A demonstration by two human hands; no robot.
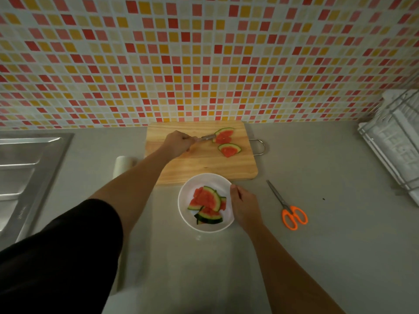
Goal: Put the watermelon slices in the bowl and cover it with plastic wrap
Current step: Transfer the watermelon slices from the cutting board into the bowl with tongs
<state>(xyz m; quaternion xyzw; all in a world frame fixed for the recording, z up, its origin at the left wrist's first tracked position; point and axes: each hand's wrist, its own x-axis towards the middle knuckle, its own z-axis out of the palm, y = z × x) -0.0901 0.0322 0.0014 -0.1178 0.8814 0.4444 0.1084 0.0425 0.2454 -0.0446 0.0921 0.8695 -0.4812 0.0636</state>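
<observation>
Holding a utensil [206, 137] in the left hand [179, 143] against the last watermelon slices [224, 138] on the cutting board [204, 165], gripping with the right hand [243, 205] the rim of the bowl [188, 189] with several slices in it, leaving the plastic wrap roll [122, 165] untouched on the desk [317, 245].

bowl [204, 178]: white, round, uncovered, just before wooden board [204, 164] | watermelon slices [207, 205]: red, green-rinded wedges piled inside bowl | board slices [229, 150]: flat on board | plastic wrap roll [123, 165]: white, left of board

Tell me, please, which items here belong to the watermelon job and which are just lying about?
Job: watermelon slices, bowl, cutting board, utensil in the left hand, white roll (probably the wrap).
Lying about: scissors, sink, dish rack.
</observation>
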